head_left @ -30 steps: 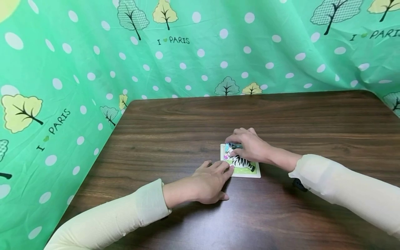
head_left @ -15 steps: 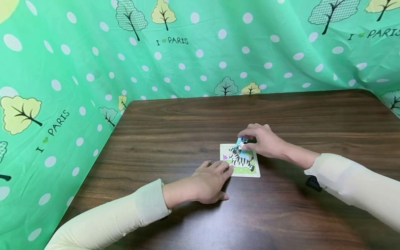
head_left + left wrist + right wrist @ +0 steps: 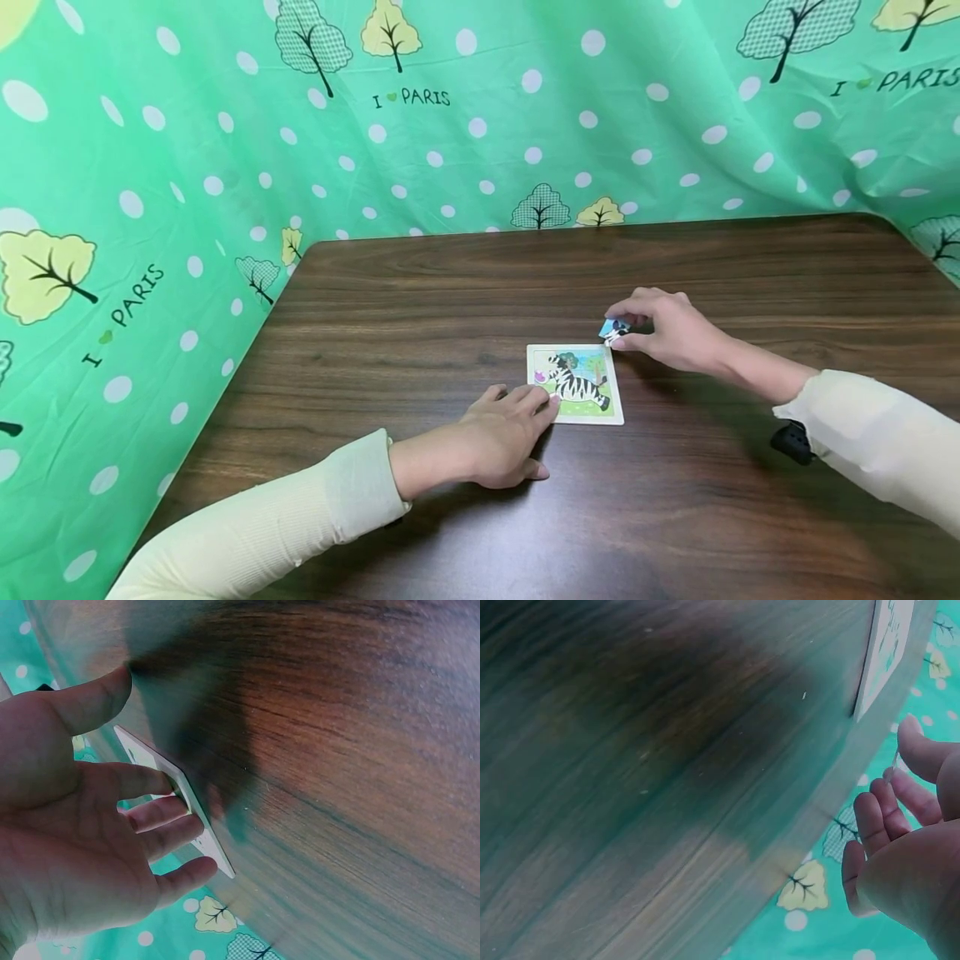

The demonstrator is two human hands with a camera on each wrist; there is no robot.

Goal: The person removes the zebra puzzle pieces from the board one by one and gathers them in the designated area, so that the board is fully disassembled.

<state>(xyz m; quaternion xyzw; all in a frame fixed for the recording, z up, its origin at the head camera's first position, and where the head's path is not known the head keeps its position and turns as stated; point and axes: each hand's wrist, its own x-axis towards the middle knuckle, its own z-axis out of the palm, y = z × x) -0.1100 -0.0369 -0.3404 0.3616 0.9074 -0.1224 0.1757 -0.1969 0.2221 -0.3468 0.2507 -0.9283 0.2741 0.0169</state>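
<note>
A zebra jigsaw puzzle board [image 3: 577, 408] with a pale frame lies flat on the table. My left hand [image 3: 506, 433] rests at its lower left, fingertips touching the frame and covering that corner. In the left wrist view, the fingers [image 3: 169, 836] reach out fairly straight over the board's edge, the thumb held apart. Just beyond the board's upper right corner, my right hand [image 3: 671, 329] pinches a small blue, black and white puzzle piece [image 3: 613, 331] between thumb and fingers. Only a thin edge of that piece shows in the right wrist view, beside the thumb [image 3: 919, 746].
Dark wood-grain table [image 3: 420, 308] surrounds the board. A green curtain [image 3: 450, 167] with white dots and printed trees hangs behind the table and along its left side. A black device [image 3: 792, 442] is strapped under the right sleeve.
My right hand has lifted the puzzle piece from the board's upper left part and carried it right, past the upper right corner. The left hand has stayed in place.
</note>
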